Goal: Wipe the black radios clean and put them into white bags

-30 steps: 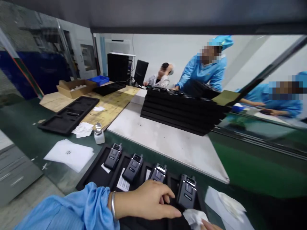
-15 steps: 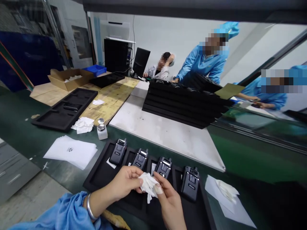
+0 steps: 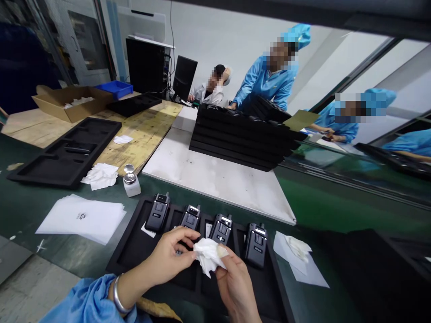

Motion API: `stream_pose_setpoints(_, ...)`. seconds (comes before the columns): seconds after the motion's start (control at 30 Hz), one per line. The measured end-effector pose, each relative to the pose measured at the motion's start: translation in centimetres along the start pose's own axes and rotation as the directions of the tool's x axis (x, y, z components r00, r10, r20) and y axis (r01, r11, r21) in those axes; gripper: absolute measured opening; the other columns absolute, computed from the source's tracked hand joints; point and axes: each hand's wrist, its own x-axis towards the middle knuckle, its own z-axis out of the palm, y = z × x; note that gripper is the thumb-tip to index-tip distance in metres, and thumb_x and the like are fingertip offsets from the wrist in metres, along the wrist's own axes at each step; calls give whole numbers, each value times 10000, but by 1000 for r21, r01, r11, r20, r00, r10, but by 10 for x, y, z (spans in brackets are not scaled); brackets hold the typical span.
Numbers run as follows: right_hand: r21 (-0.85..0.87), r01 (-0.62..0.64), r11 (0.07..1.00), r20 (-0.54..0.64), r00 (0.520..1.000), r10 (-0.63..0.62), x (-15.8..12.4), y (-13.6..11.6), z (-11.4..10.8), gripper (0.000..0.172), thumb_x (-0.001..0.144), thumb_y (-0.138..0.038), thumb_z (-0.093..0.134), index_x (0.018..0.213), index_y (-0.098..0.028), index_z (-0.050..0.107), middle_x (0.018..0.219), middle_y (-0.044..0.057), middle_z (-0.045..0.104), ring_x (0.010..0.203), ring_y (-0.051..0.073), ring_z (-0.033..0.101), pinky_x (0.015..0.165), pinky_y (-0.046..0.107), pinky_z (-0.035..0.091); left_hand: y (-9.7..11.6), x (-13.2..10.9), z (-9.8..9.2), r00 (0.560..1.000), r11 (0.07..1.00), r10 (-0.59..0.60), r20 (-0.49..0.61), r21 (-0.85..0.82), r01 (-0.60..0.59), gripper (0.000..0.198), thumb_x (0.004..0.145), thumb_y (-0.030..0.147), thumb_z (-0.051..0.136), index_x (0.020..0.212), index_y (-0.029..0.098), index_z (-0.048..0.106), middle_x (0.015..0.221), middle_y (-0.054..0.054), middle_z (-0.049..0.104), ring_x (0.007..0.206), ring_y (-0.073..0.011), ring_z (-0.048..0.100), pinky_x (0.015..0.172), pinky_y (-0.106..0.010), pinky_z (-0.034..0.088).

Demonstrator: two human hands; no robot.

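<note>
**Tissue (image 3: 206,255) pinched in right hand (image 3: 235,281)**

Its thumb and fingers grip the tissue; the left hand (image 3: 170,255), narrowly parted, has its thumb at the edge. Beneath, a tray (image 3: 283,289) with four radios (image 3: 256,246) lies on the desk (image 3: 81,255).

To the left of a crumpled white tissue (image 3: 206,255), I see the left hand (image 3: 167,256), fingers curled, thumb at its edge; whether it grips is unclear. On the tissue's right, the right hand (image 3: 236,282) pinches it, thumb on top.
</note>
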Motion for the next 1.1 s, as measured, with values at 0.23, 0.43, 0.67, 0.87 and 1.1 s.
stream_pose_setpoints(0.23,9,-14,1000,-4,1000,14,-1,3,5,439,485,-472,921,761,-172,756,699,48,717,674,215,657,660,325,545,10,2,11,1000,963,15,-22,268,-8,293,725,178,717,1011,189,650,1006,-43,633,904,-183,615,729,-265,507)
stream_pose_setpoints(0.43,74,-17,997,-33,999,20,-3,1,0,431,502,-478,918,771,-178,763,725,52,728,679,210,663,669,327,552,2,5,12,1000,981,-11,-4,192,12,431,729,84,614,1141,211,621,1076,-51,648,929,-174,611,756,-270,493)
stream_pose_setpoints(0.67,30,14,999,30,999,-15,-5,1,-4,415,549,-512,893,780,-189,770,747,66,734,690,223,663,668,342,552,-3,15,13,987,959,-159,13,-235,157,451,708,341,791,1080,159,614,807,-7,604,626,-97,528,592,-232,429)
stream_pose_setpoints(0.87,-77,95,993,141,986,-84,-6,1,-9,316,628,-459,869,826,-226,789,770,62,735,693,197,657,678,312,545,-10,14,14,992,986,-101,-76,-140,90,368,704,206,710,1061,151,644,818,-20,630,695,-125,574,624,-233,448)
stream_pose_setpoints(1.1,-307,282,909,305,934,-186,-5,11,-11,295,702,-485,806,897,-263,804,1228,118,670,1163,313,598,976,407,500,-6,5,12,987,999,-21,-157,46,28,95,769,186,630,788,154,717,712,-16,671,652,-134,589,626,-237,454)
